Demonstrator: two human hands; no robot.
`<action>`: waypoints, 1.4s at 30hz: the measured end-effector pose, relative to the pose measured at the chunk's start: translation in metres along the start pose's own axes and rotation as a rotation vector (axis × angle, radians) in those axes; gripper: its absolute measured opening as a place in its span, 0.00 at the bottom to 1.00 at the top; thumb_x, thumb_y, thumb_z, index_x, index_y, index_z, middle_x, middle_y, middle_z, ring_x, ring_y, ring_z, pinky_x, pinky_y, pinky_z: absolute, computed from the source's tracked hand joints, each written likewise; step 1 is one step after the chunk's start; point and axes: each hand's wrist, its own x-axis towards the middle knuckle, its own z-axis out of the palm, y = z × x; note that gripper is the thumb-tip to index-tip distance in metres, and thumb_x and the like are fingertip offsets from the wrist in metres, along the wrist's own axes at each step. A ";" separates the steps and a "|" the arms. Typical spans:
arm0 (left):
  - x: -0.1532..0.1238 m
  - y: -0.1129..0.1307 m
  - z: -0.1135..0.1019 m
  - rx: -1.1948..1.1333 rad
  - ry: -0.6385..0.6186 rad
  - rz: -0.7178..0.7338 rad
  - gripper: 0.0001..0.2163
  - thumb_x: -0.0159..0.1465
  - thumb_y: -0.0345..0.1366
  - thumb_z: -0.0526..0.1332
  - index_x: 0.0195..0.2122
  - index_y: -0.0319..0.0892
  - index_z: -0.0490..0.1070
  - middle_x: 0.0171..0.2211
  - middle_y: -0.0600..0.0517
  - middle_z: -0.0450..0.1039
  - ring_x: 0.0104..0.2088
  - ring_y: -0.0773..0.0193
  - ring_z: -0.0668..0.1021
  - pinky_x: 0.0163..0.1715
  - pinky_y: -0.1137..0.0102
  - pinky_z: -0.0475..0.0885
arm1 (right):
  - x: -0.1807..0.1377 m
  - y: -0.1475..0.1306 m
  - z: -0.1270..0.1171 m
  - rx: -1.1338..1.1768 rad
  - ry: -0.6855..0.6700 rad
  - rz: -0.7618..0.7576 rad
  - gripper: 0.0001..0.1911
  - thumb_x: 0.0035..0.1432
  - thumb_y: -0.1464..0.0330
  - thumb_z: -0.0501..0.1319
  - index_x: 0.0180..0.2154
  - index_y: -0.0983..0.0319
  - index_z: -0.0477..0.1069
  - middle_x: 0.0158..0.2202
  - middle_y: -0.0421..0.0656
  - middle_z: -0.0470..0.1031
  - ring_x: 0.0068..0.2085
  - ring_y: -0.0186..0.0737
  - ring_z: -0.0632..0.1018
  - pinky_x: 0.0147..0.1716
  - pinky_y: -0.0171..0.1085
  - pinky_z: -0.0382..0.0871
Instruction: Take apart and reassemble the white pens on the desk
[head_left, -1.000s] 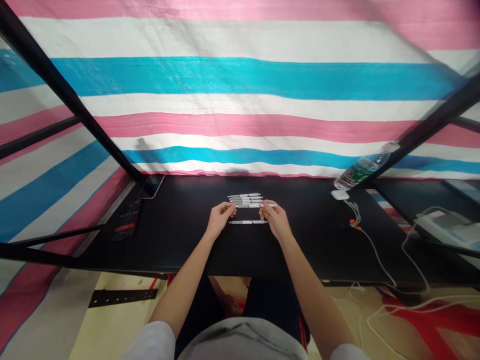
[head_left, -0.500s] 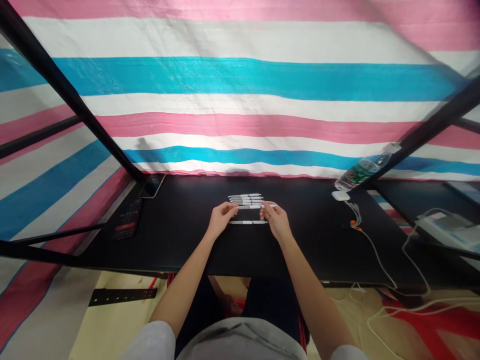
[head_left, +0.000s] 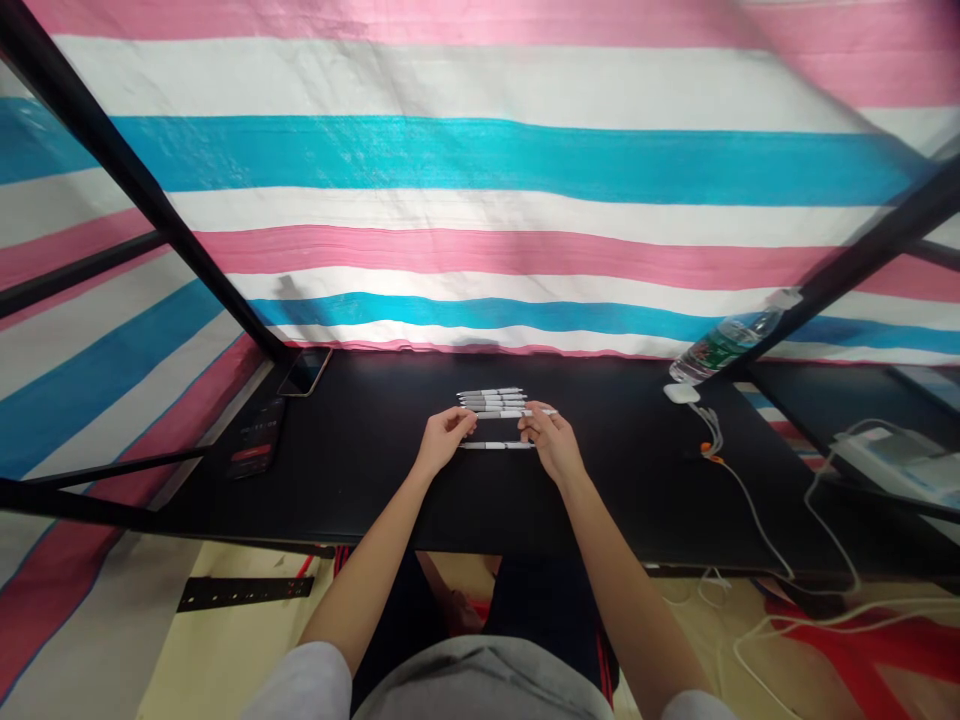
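A white pen (head_left: 501, 414) lies crosswise between my two hands in the head view. My left hand (head_left: 445, 434) pinches its left end, and the fingers of my right hand (head_left: 549, 436) close on its right end. Just beyond it, several similar white and grey pens (head_left: 491, 398) lie side by side on the black table (head_left: 360, 480). Closer to me, a separate pen (head_left: 496, 445) rests on the tabletop, its right end near my right fingers.
Two phones, one dark (head_left: 306, 371) and one with a lit screen (head_left: 256, 440), lie at the left. A water bottle (head_left: 720, 345) leans at the back right beside a white charger (head_left: 681, 393) with cables. Black frame posts (head_left: 150, 200) and striped sheeting (head_left: 480, 160) enclose the table.
Almost nothing differs. The view has shifted very slightly, and both hands keep their grip on the same pen.
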 end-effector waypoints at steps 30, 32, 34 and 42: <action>0.006 -0.015 -0.007 0.105 0.176 0.022 0.09 0.60 0.39 0.59 0.35 0.41 0.75 0.26 0.53 0.73 0.28 0.66 0.75 0.33 0.71 0.68 | -0.001 -0.016 -0.001 0.349 -0.040 0.093 0.14 0.56 0.54 0.56 0.29 0.57 0.65 0.30 0.41 0.68 0.23 0.34 0.62 0.24 0.37 0.63; 0.005 -0.014 -0.007 0.110 0.176 0.018 0.09 0.60 0.39 0.59 0.34 0.41 0.75 0.26 0.53 0.73 0.29 0.66 0.75 0.34 0.71 0.68 | -0.001 -0.016 -0.001 0.336 -0.035 0.085 0.14 0.57 0.54 0.55 0.29 0.57 0.65 0.30 0.41 0.68 0.23 0.34 0.63 0.24 0.37 0.63; 0.005 -0.014 -0.007 0.121 0.172 0.018 0.09 0.60 0.38 0.58 0.35 0.41 0.75 0.26 0.53 0.73 0.29 0.66 0.75 0.34 0.71 0.68 | 0.000 -0.015 -0.001 0.337 -0.033 0.079 0.13 0.57 0.55 0.55 0.28 0.57 0.65 0.29 0.41 0.69 0.22 0.34 0.63 0.23 0.37 0.63; -0.001 -0.001 -0.002 0.248 0.116 0.114 0.10 0.63 0.39 0.58 0.38 0.41 0.75 0.32 0.50 0.76 0.32 0.65 0.76 0.35 0.71 0.69 | 0.000 -0.016 0.000 0.395 -0.039 0.189 0.14 0.60 0.58 0.52 0.32 0.59 0.70 0.35 0.45 0.76 0.26 0.35 0.70 0.22 0.34 0.63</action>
